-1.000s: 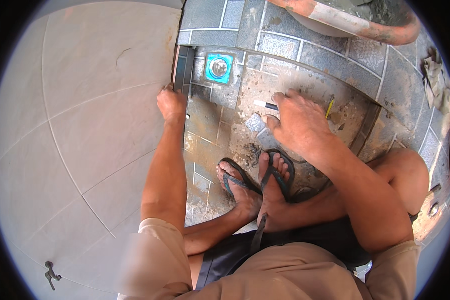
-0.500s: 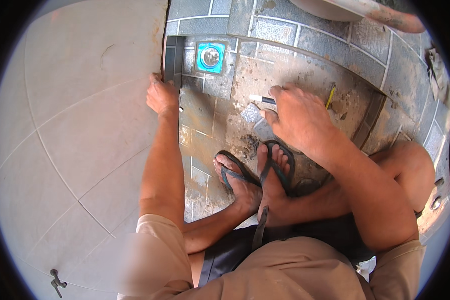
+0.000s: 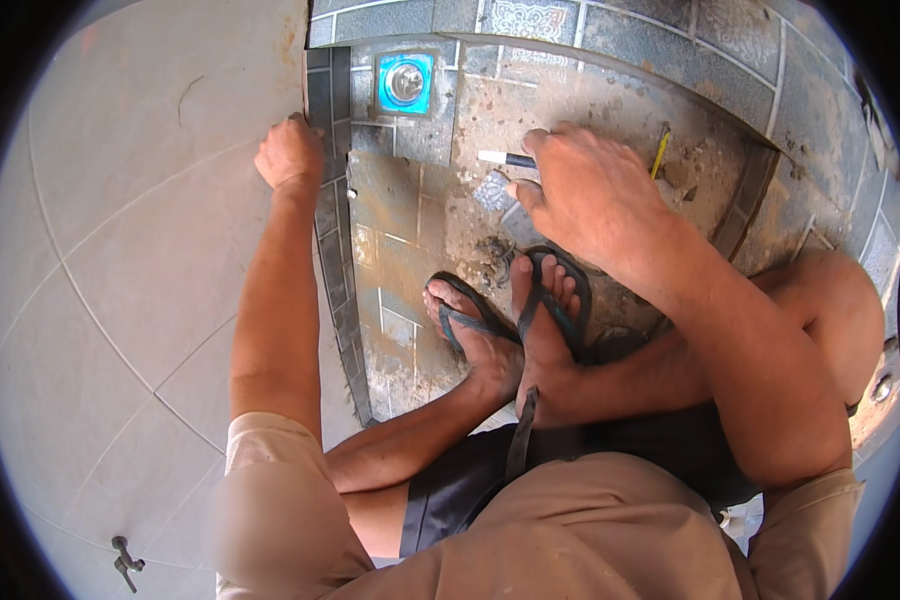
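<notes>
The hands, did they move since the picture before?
Hardly. The left hand still rests against the edge of the pale tiled wall, and the right hand still grips the thin dark tool with a white tip over the dirty tiled floor. Only the camera tipped, so the blue-framed round drain sits higher.

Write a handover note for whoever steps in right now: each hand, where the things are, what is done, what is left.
Left hand: closed loosely, resting against the edge where the pale wall tiles meet the grey mosaic strip; holds nothing visible.
Right hand: gripping a small dark tool with a white tip, tip pointing left over the dirty floor tiles.
Floor drain with blue film sits above, between the hands. A yellow stick lies right of the right hand.
Feet in flip-flops stand on the floor.
Done: tiles laid.
Left: brown residue covers most floor tiles; drain film is on.
</notes>
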Tool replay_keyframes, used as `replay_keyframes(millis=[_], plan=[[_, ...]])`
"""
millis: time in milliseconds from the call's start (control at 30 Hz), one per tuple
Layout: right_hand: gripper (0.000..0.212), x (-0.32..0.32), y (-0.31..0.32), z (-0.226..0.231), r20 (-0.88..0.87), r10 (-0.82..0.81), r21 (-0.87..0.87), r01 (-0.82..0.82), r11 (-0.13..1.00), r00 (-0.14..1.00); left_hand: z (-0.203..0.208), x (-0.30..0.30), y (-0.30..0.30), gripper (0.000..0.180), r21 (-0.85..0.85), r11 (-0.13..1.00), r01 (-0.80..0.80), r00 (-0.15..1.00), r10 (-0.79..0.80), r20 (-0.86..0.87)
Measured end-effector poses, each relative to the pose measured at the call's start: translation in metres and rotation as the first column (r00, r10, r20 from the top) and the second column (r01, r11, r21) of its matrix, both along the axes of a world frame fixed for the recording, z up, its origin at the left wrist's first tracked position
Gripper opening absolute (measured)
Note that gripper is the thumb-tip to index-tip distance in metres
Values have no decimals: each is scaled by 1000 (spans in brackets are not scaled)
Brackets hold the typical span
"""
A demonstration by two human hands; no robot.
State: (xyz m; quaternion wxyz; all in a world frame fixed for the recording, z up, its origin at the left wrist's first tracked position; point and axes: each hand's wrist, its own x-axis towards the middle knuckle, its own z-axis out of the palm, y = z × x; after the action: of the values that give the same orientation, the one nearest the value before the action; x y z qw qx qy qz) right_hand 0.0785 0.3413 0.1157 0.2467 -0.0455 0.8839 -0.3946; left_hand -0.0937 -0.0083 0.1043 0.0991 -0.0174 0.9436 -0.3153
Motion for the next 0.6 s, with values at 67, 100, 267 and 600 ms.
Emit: replay_keyframes(millis=[67,100,267,600], plan=[[39,-1,-1,2,8,-6,10,6,1000,1000,-2,4,-6,26,11,1000,11,1000,-11,4],[39,-2,-1,3,16,-4,9,4,1000,1000,-3,7,-10,26,15,1000,25,1000,-25,-2],[39,-8,3,8,82,22,2,-22,1000,996,-5,40,-28,28,105,991,79,992,-68,-110],[28,-5,2,7,30,0,18,-1,1000,1000,-5,60,-41,37,96,989,-110,984,122,-131]])
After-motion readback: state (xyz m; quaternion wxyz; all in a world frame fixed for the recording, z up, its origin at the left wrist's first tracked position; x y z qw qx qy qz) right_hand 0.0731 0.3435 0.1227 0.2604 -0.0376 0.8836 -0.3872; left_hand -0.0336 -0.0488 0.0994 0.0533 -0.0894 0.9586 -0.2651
